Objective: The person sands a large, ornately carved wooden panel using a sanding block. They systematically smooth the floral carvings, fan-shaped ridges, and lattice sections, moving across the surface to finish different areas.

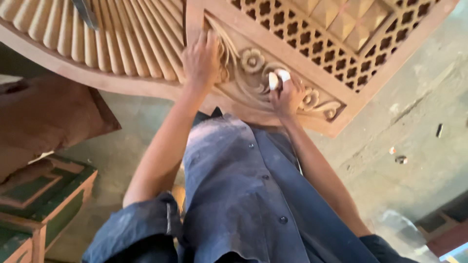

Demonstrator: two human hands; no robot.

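**A:** Where are the hands now?

**B:** Both rest on the large pale-brown carved wooden panel (253, 73). The right hand (287, 95) has its fingers (282, 75) curled tight around a small whitish pad, maybe folded abrasive paper (274, 80), pressed into the scrollwork just beside the carved flower (252, 60). The left hand (201, 61) lies flat, fingers spread and gripping nothing, on the leaf carving next to the fluted fan section (122, 39).

**A:** What could go wrong from here?

**B:** I'd judge the thin raised curls right under the right fingers are the weak point. Pushing hard across the grain could round them off or chip one. The pad is small, so it could slip out of the fingers and let knuckles scrape the sharp relief.

**A:** And the panel itself?

**B:** It seems to overhang toward the person's dark blue button shirt (243, 195); I can't tell what carries it. If the left hand lifts, it might shift or rock. Beyond the fingers, the openwork lattice (312, 29) looks fragile should a hand skid that way.
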